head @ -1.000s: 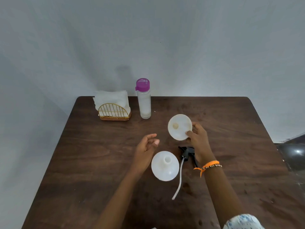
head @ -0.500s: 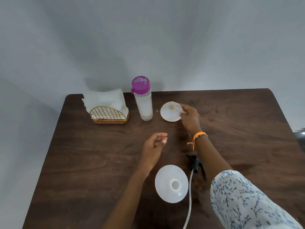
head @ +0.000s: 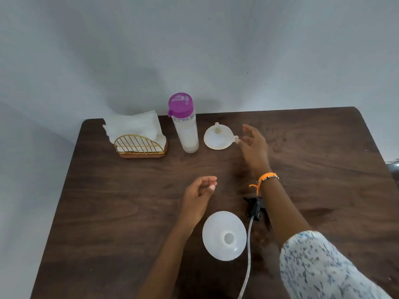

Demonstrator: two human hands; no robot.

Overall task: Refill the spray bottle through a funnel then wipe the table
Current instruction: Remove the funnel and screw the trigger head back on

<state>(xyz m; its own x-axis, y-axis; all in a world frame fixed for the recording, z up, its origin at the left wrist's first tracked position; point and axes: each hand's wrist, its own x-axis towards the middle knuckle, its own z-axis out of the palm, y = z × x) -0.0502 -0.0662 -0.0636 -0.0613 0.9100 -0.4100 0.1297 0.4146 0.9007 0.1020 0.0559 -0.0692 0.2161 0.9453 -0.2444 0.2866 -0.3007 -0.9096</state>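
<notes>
Dark brown wood table [head: 129, 212] is filling most of the view, pushed up against a pale wall. Near the front edge the white spray bottle [head: 224, 235] is standing upright with its neck open, looking like a round dome from above. Its black trigger head [head: 255, 207] is lying on the table just beside it to the right, with the dip tube [head: 248, 251] trailing toward the camera.

Further back, the white funnel [head: 219, 137] is lying on the table on its own, wide side showing, just right of the clear refill bottle [head: 186, 130] with the purple cap. That bottle is standing upright and looking about full of whitish liquid. To its left a gold wire napkin holder [head: 140, 146] is holding white tissues [head: 133, 125].

Right hand [head: 253, 147] is hovering right by the funnel's tab with fingers spread, not gripping anything as far as I can see. Left hand [head: 198, 196] is floating above the table between the spray bottle and the refill bottle, fingers loosely curled, nothing in it. An orange bracelet [head: 264, 180] is sitting on the right wrist, plus a floral sleeve [head: 319, 268].
</notes>
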